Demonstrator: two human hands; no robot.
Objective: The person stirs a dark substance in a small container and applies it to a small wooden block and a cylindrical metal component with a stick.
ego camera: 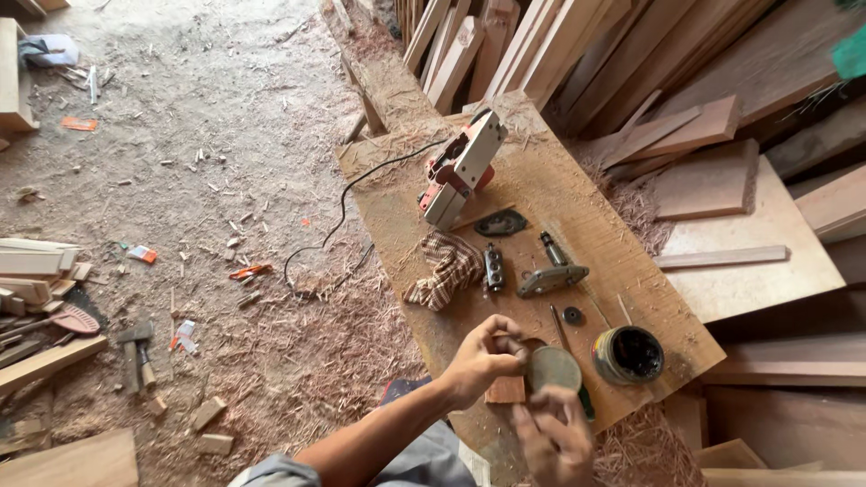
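Observation:
My left hand (483, 358) reaches in from the lower left, its fingers pinched at the upper left edge of a round, dull metal lid (554, 368). My right hand (552, 442) is blurred just below the lid, with its fingertips at the lid's lower rim; its grip is unclear. A small wooden block (506, 390) lies under the left hand. Right of the lid stands an open round tin (629, 354) filled with black paste. Everything rests on a rough wooden board (577, 216) used as a bench.
An electric planer (460, 167) with a black cord lies at the board's far end. Near it are a checked cloth (446, 271), a black plate (501, 223), metal parts (552, 275), a small washer (572, 316) and a thin rod (559, 326). Planks (704, 180) are stacked to the right; the ground on the left is covered in shavings and offcuts.

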